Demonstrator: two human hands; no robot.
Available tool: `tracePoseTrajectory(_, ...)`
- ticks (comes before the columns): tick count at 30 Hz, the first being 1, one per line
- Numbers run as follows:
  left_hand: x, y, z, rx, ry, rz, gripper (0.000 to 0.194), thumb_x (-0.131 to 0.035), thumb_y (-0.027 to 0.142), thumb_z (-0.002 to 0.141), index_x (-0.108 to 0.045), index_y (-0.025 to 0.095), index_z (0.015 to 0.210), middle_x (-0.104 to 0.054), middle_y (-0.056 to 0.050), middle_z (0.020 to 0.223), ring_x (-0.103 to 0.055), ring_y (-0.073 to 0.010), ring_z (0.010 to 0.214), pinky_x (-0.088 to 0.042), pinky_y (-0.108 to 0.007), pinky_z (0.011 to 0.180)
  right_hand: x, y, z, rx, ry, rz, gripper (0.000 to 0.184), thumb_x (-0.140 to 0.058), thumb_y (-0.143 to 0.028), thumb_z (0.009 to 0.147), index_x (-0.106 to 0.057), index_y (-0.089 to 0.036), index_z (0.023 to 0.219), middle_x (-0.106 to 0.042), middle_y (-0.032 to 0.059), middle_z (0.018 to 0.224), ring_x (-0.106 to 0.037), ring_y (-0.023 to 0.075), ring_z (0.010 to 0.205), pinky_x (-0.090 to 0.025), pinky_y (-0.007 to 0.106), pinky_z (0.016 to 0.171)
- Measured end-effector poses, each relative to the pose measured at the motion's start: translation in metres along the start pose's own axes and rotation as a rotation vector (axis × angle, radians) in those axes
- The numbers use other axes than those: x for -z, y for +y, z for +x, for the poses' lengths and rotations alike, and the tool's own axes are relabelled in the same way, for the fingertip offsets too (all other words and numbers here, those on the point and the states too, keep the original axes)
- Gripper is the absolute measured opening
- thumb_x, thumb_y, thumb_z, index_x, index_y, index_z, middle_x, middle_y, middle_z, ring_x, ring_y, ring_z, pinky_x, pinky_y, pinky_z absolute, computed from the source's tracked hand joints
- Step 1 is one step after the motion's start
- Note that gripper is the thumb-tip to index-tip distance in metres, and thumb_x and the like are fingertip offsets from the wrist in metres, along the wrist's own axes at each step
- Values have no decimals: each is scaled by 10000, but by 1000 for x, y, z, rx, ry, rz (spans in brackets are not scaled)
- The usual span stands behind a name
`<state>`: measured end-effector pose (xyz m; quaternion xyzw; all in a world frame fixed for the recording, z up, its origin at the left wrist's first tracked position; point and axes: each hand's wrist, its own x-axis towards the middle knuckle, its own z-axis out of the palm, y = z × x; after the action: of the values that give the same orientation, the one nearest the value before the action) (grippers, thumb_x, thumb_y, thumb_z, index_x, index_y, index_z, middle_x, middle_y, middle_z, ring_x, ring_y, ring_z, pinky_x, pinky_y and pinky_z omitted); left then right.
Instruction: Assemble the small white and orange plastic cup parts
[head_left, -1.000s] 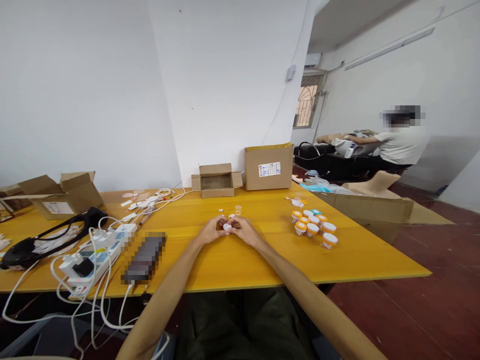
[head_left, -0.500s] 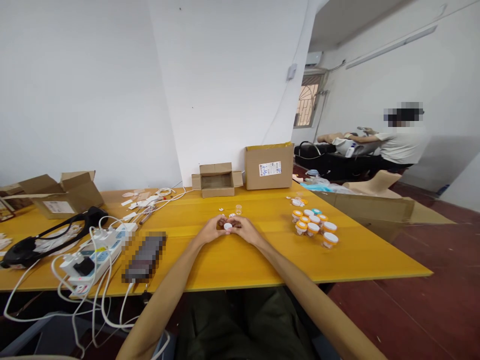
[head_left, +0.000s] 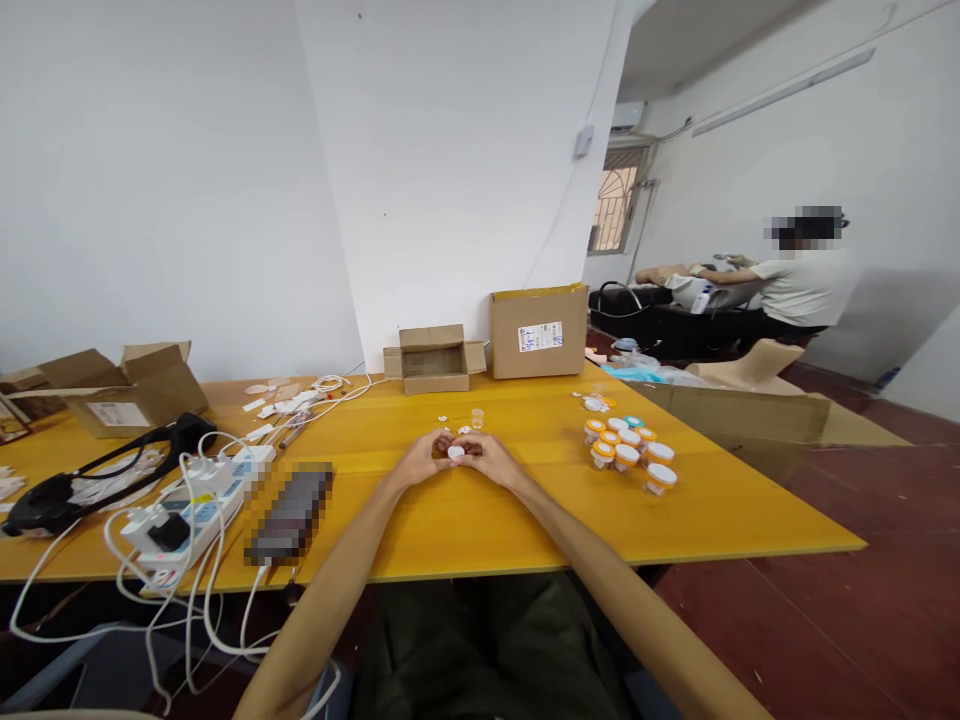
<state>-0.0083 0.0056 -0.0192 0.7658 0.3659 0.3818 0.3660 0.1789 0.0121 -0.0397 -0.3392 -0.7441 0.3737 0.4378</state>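
My left hand (head_left: 421, 459) and my right hand (head_left: 487, 457) rest together on the yellow table (head_left: 480, 520), fingers curled around one small white-capped piece (head_left: 455, 452) held between them. Just beyond the hands lie a few tiny white bits (head_left: 442, 418) and a small clear vial (head_left: 477, 418). To the right stands a cluster of several small orange jars with white lids (head_left: 628, 452).
A power strip with white cables (head_left: 184, 505) and a dark phone-like slab (head_left: 289, 512) lie at the left. Black goggles (head_left: 90, 472) and open cardboard boxes (head_left: 433, 358) sit further back. Another person (head_left: 799, 280) works at a bench far right.
My hands stay closed on the small white piece in the same spot. The person at the far right has shifted slightly.
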Motion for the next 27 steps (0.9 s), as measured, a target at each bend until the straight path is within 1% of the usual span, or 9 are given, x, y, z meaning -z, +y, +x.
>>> tracePoseTrajectory(5, 0, 1, 0, -22, -1, 9, 327, -782, 347, 724, -669, 180, 982, -694, -41, 920, -622, -190, 864, -492, -329, 852, -1, -4, -2, 3, 3, -2, 286, -754, -417, 728, -724, -194, 904, -719, 44, 942, -678, 215, 855, -546, 357, 820)
tracePoseTrajectory(8, -1, -1, 0, -18, 9, 19, 313, -764, 334, 739, -661, 178, 990, -693, -38, 915, -626, -186, 849, -500, -333, 842, 1, -6, -3, 23, 54, -43, 227, -687, -376, 793, -723, -201, 933, -728, 58, 968, -679, 217, 887, -546, 360, 827)
tracePoseTrajectory(12, -1, 0, 0, -5, 46, 78, 285, -762, 290, 725, -660, 185, 970, -684, -31, 912, -623, -190, 861, -498, -335, 858, 11, -5, -3, 46, 209, -228, 173, -577, -285, 859, -714, -214, 936, -719, 66, 951, -665, 212, 894, -540, 353, 819)
tracePoseTrajectory(14, -1, 1, 1, -8, 54, 99, 264, -758, 264, 720, -661, 190, 954, -683, -28, 919, -624, -194, 878, -496, -335, 871, 16, -4, -4, 41, 271, -363, 201, -522, -237, 883, -713, -222, 946, -707, 68, 954, -656, 213, 913, -529, 358, 844)
tracePoseTrajectory(16, -1, 1, 1, -14, 64, 110, 258, -753, 243, 718, -661, 196, 954, -682, -27, 925, -623, -198, 898, -493, -342, 890, 20, -4, -4, 24, 292, -502, 241, -489, -197, 896, -711, -232, 981, -693, 74, 985, -645, 219, 957, -515, 363, 877)
tracePoseTrajectory(20, -1, -1, 1, -18, 73, 116, 300, -767, 223, 697, -652, 199, 974, -678, -34, 948, -618, -202, 906, -491, -357, 904, 19, -5, -3, -17, 238, -747, 271, -495, -170, 906, -694, -250, 1071, -659, 92, 1070, -618, 232, 1045, -501, 346, 876)
tracePoseTrajectory(22, 1, -2, 1, -28, 64, 109, 351, -797, 229, 667, -648, 198, 983, -676, -41, 977, -615, -204, 910, -493, -364, 904, 16, -5, 0, -10, 195, -839, 262, -513, -172, 907, -686, -249, 1088, -637, 104, 1122, -606, 237, 1069, -496, 337, 865)
tracePoseTrajectory(24, 4, -3, 1, -45, 63, 113, 396, -827, 254, 641, -649, 203, 992, -670, -46, 1001, -608, -208, 923, -491, -371, 911, 13, -6, 2, 20, 149, -901, 247, -524, -179, 909, -682, -248, 1088, -614, 111, 1159, -601, 236, 1063, -492, 328, 847)
tracePoseTrajectory(27, 7, -4, 1, -62, 80, 138, 431, -839, 319, 638, -648, 211, 1009, -648, -44, 999, -590, -206, 928, -478, -370, 911, 11, -6, 6, 60, 88, -951, 234, -520, -198, 921, -679, -256, 1082, -601, 105, 1136, -602, 225, 1021, -488, 309, 796)
